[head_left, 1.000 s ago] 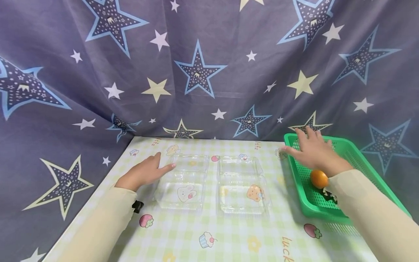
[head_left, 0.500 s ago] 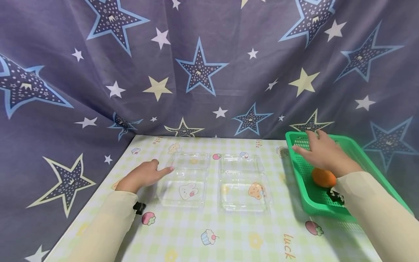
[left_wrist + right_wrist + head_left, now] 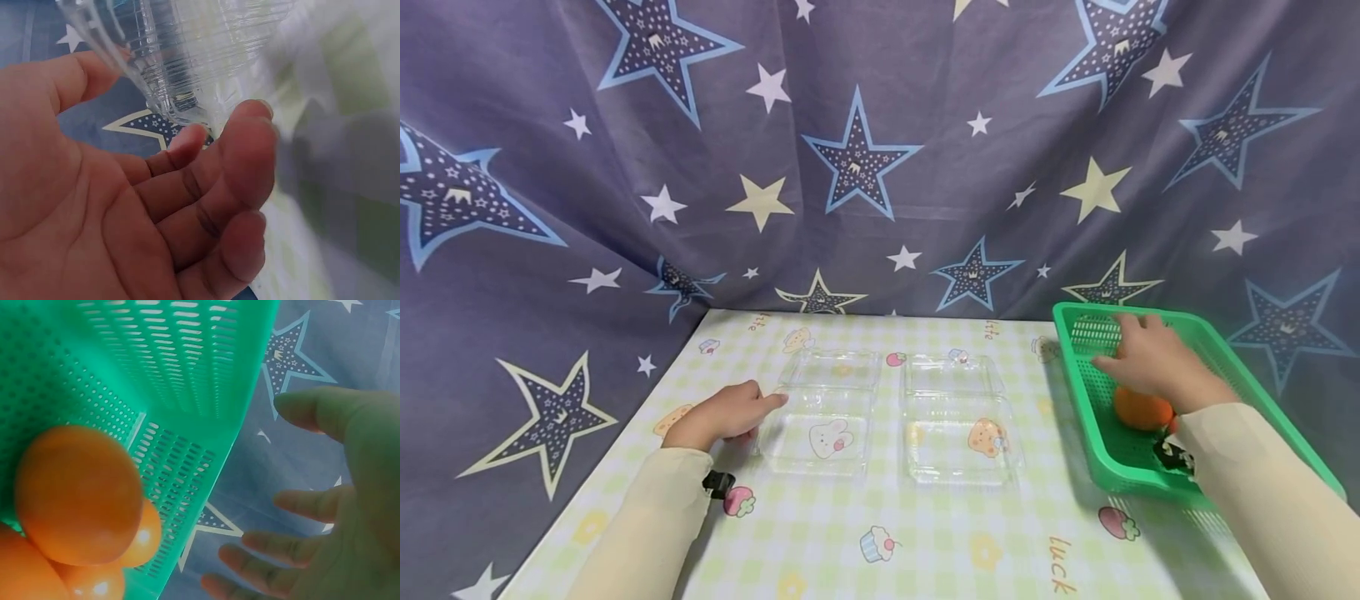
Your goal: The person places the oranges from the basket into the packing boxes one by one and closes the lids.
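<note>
My left hand (image 3: 730, 414) is at the left side of a clear plastic clamshell box (image 3: 820, 442), which lies with its lid unfolded. In the left wrist view the thumb is beside the clear box (image 3: 181, 56) and the fingers are loosely bent. Whether the thumb touches the plastic, I cannot tell. Over the green basket (image 3: 1081, 408) hovers my right hand (image 3: 1159, 358), fingers apart and holding nothing. Beneath it lies orange-coloured round fruit (image 3: 1141, 410). Several such fruits (image 3: 78, 494) are heaped in the basket in the right wrist view.
A second unfolded clear box (image 3: 958, 454) lies right of the first, a narrow gap between them. Both rest on a checked tablecloth (image 3: 940, 550) with printed cartoons. A star-patterned curtain (image 3: 925, 125) hangs behind the table and along its left side.
The right hand has moved right and lower over the basket, showing more of the fruit. The left hand has shifted slightly down and left, its fingers more bent.
</note>
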Motion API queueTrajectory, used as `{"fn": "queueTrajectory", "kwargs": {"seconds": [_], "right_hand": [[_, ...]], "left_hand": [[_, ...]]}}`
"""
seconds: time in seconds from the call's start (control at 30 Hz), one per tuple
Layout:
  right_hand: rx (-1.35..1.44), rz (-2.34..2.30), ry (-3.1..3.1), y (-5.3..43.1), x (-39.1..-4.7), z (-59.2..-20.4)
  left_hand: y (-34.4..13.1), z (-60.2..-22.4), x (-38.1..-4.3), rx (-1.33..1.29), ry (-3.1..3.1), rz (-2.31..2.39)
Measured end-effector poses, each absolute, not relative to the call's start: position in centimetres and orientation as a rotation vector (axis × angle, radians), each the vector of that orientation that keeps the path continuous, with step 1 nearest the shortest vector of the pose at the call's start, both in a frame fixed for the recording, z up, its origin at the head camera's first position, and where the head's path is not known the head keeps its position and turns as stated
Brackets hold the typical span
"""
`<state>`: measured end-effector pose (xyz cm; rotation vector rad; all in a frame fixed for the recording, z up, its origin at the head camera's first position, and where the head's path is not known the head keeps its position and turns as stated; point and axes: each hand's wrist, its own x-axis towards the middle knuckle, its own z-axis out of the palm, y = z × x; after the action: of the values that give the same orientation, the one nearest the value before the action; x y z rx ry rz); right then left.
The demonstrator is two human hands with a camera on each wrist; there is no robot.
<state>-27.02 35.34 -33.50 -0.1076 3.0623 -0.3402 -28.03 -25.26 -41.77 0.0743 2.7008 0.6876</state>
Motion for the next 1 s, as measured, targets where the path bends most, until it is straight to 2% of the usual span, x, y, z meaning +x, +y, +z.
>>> {"fn": "queueTrajectory", "kwargs": {"seconds": [1.0], "right_hand": [[-0.067, -0.361, 3.076, 39.7, -26.6, -36.6]], "left_hand": [[-26.8, -44.4, -29.4, 0.099, 2.473, 0.975]]}}
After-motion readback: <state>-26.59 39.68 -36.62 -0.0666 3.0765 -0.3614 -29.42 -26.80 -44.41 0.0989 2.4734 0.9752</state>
